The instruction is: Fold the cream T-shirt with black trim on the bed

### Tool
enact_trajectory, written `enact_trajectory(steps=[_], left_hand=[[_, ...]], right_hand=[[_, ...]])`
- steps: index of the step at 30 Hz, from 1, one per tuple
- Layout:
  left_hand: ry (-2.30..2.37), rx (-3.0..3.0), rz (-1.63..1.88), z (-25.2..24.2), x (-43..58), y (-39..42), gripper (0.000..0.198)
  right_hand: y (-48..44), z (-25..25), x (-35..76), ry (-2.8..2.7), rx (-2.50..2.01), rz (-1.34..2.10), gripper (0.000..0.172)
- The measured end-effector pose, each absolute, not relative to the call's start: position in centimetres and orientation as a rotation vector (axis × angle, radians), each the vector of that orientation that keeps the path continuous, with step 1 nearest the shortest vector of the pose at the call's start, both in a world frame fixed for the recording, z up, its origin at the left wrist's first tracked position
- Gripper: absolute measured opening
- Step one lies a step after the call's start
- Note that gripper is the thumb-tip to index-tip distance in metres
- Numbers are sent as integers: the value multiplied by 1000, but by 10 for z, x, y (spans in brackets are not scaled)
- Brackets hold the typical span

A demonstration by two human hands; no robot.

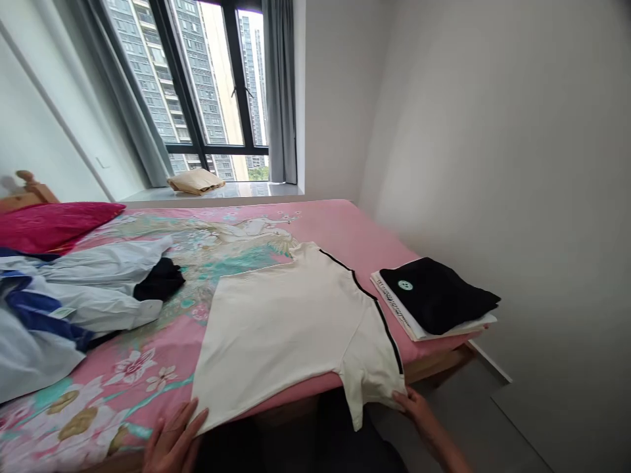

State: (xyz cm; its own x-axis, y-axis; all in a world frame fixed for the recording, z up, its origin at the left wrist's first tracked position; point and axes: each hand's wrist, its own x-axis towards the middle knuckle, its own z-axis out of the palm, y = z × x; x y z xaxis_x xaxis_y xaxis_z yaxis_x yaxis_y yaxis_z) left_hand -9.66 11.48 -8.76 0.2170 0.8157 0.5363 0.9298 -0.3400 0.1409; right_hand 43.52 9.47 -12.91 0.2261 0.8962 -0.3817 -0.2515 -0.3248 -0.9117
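Observation:
A cream short-sleeved T-shirt (pixel 276 322) with black trim along its shoulder and sleeve lies spread sideways on the bed. Its near sleeve hangs a little over the bed's front edge. My left hand (pixel 172 437) rests at the shirt's near left hem corner, fingers stretched and apart, fingertips touching the cloth. At the sleeve's lower right corner, my right hand (pixel 414 407) pinches the cuff between thumb and fingers. To the right of the shirt is a stack of folded clothes, a black garment (pixel 444 295) with a round pale green mark on top of white ones (pixel 394 312).
Rumpled white and blue clothes (pixel 98 282) lie heaped on the left of the flowered pink bedsheet (pixel 142 368). Behind them is a red pillow (pixel 54 220). A folded beige item (pixel 196 180) sits on the windowsill. A grey wall (pixel 493 164) stands on the right.

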Motion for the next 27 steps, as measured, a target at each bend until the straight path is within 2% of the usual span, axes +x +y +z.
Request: enact_trajectory(steps=[7, 14, 19, 23, 27], left_hand=[[-1544, -2247, -781, -87, -102, 116, 26], [-1398, -2216, -841, -99, -100, 123, 31], [-1524, -2241, -842, -104, -97, 121, 33], [-1524, -2245, -859, -108, -100, 123, 33], [-1524, -2267, -875, -109, -103, 123, 32]], right_hand=[[76, -119, 442, -529, -1291, 1575, 43], [70, -132, 415, -80, -904, 1555, 27], [72, -128, 378, -53, -645, 1472, 38], [74, -124, 360, -184, -860, 1498, 46], [73, -115, 359, -82, -917, 1359, 57]])
